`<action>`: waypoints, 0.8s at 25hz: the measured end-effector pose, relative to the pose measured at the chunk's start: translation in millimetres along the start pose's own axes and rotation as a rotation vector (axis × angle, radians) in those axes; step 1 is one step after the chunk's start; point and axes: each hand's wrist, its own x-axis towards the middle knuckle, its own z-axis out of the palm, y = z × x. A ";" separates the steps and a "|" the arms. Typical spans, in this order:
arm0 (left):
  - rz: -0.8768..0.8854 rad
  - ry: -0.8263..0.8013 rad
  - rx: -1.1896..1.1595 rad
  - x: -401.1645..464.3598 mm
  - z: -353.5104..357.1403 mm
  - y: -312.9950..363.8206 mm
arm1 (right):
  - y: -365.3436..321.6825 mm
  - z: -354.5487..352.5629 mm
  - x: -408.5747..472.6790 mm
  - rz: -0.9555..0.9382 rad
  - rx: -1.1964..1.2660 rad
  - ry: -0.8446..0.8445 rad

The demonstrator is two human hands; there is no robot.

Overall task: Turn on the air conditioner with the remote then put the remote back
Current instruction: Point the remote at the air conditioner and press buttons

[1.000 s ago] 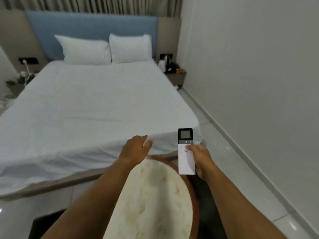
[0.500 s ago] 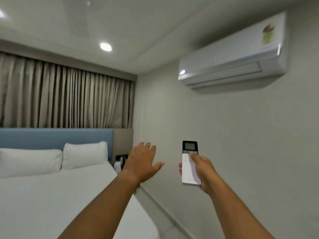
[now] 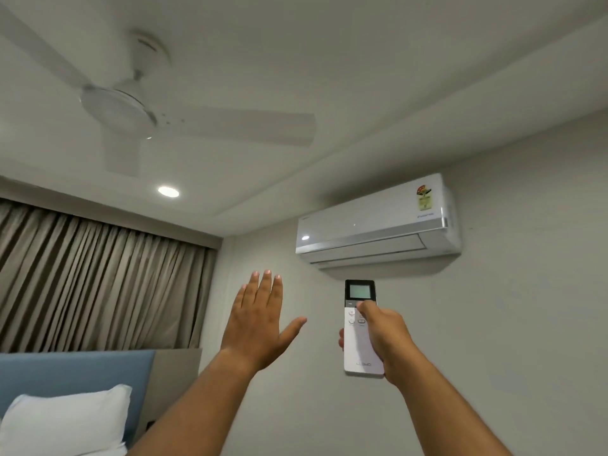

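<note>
The remote [image 3: 362, 337] stood upright in the right hand [image 3: 383, 337], in the head view, its long axis running nearly straight up and its screen end topmost. The right fingers [image 3: 341, 340] were wrapped round its body from behind, and the thumb lay on the buttons just under the screen (whether it was pressing could not be told). The air conditioner [image 3: 378, 225] hung on the wall above and a little to the right of the remote's top end, well apart from it, its flap looking closed; my guess was that the press was the step in hand. The right hand was the nearer to the unit. The left hand [image 3: 260, 324] was raised beside it with fingers spread open, holding nothing.

Counted: one remote, one air conditioner, two hands, one ceiling fan [image 3: 118, 106], one pillow [image 3: 65, 419] at the lower left edge.
</note>
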 end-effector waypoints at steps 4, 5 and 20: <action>0.037 0.012 -0.010 10.4 -7.8 19.8 | -17.2 -15.9 -0.2 -0.017 -0.047 0.040; 0.042 0.014 -0.008 11.4 -8.4 22.9 | -18.6 -18.2 -1.2 -0.018 -0.054 0.043; 0.034 0.023 -0.072 20.1 -16.5 40.4 | -24.4 -29.0 -2.0 -0.127 -0.060 0.078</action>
